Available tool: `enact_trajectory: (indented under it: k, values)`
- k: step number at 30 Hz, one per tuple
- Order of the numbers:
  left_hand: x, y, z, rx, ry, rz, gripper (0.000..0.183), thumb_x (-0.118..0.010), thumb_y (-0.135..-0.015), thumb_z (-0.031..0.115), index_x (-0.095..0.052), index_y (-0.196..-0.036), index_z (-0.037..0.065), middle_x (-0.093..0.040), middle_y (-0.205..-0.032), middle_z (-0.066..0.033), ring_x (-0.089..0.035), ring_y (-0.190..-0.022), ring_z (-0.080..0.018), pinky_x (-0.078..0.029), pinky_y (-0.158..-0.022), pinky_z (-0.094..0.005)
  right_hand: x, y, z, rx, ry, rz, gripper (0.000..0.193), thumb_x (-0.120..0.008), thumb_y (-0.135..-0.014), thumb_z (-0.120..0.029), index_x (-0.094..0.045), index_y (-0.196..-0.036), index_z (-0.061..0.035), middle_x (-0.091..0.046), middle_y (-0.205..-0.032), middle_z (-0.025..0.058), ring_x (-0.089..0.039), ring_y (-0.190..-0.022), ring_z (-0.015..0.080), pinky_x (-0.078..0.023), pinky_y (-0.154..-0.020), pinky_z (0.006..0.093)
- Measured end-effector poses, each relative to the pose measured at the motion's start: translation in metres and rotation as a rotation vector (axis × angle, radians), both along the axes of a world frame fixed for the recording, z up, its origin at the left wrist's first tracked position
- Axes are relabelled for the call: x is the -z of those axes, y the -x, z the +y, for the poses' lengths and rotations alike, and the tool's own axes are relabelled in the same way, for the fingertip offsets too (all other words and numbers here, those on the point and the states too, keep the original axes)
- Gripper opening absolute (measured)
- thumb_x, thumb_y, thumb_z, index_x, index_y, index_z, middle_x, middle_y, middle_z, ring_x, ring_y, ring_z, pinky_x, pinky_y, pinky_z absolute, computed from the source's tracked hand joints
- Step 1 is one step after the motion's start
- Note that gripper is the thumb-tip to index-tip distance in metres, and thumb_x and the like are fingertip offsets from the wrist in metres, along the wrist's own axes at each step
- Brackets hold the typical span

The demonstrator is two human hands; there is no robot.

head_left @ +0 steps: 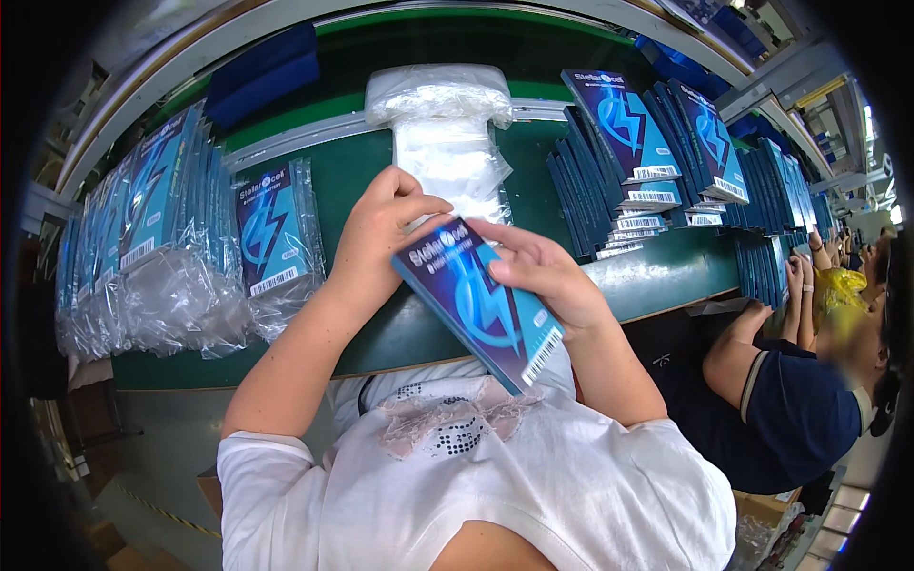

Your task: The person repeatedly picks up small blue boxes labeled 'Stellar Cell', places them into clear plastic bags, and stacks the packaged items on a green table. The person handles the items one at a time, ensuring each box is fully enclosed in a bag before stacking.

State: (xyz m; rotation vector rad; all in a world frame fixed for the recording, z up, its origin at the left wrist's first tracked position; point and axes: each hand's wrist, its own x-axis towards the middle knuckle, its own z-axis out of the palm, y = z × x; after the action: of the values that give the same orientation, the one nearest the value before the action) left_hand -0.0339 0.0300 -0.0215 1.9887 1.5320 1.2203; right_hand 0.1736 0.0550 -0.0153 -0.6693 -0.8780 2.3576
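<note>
A slim blue and purple battery box (481, 305) with a lightning design is tilted in front of my chest. My right hand (547, 276) grips it, with the thumb on its front face. Curled and closed, the fingers of my left hand (386, 224) are at the box's upper left end, beside the clear plastic bags. Whatever they pinch is too small to make out. Just beyond both hands lies a pile of clear plastic bags (443, 157), its far end folded over in a thick roll.
Boxes in clear bags (157, 205) stand in rows at the left, one bagged box (267, 228) nearest me. Unbagged boxes (624, 124) are stacked at the right. The green table (362, 343) has a metal rail (314, 135) across it. A person in dark blue (800, 409) sits at the right.
</note>
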Motion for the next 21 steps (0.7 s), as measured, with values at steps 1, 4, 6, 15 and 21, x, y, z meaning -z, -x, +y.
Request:
enact_trajectory:
  k: [1,4,6,15,21]
  values:
    - [-0.001,0.000,0.000,0.009,0.049,-0.038,0.018,-0.066,-0.074,-0.002,-0.070,-0.091,0.002,-0.055,-0.085,-0.0074,-0.058,-0.077,-0.0186,-0.046,-0.069,-0.0266,-0.001,0.004,0.005,0.025,-0.007,-0.015,0.056,-0.064,-0.085,-0.006,-0.038,-0.131,0.0103,-0.060,-0.113,0.0178,-0.065,-0.091,0.0171,-0.054,-0.079,0.0270]
    - [0.000,0.003,0.000,-0.077,0.211,-0.171,0.019,-0.064,-0.074,-0.005,-0.070,-0.091,0.001,-0.059,-0.083,-0.0069,-0.059,-0.076,-0.0152,-0.046,-0.069,-0.0244,-0.002,0.003,0.015,0.025,-0.042,-0.062,0.055,-0.064,-0.085,-0.007,-0.039,-0.131,0.0106,-0.060,-0.113,0.0179,-0.065,-0.091,0.0172,-0.054,-0.078,0.0271]
    - [0.002,0.003,0.001,-0.133,0.426,-0.512,0.015,-0.063,-0.079,-0.002,-0.069,-0.093,-0.002,-0.061,-0.082,-0.0049,-0.060,-0.077,-0.0129,-0.047,-0.071,-0.0224,-0.003,-0.002,0.017,0.018,-0.071,-0.110,0.053,-0.063,-0.085,-0.006,-0.040,-0.130,0.0106,-0.060,-0.112,0.0176,-0.065,-0.091,0.0169,-0.055,-0.077,0.0270]
    - [-0.005,0.011,0.001,-0.065,0.344,-0.214,0.022,-0.060,-0.081,0.002,-0.067,-0.103,0.001,-0.060,-0.087,-0.0051,-0.059,-0.076,-0.0091,-0.047,-0.069,-0.0214,0.002,-0.004,0.016,0.078,-0.249,-0.240,0.053,-0.060,-0.085,-0.004,-0.038,-0.131,0.0107,-0.061,-0.111,0.0170,-0.062,-0.092,0.0160,-0.050,-0.083,0.0269]
    - [-0.029,-0.002,-0.006,0.006,0.341,-0.119,0.034,-0.056,-0.078,-0.005,-0.065,-0.109,0.005,-0.056,-0.083,-0.0043,-0.057,-0.072,-0.0090,-0.046,-0.065,-0.0209,0.016,0.008,0.010,0.399,-0.236,-0.290,0.036,-0.063,-0.086,-0.008,-0.049,-0.114,0.0095,-0.063,-0.098,0.0123,-0.060,-0.087,0.0131,-0.048,-0.080,0.0253]
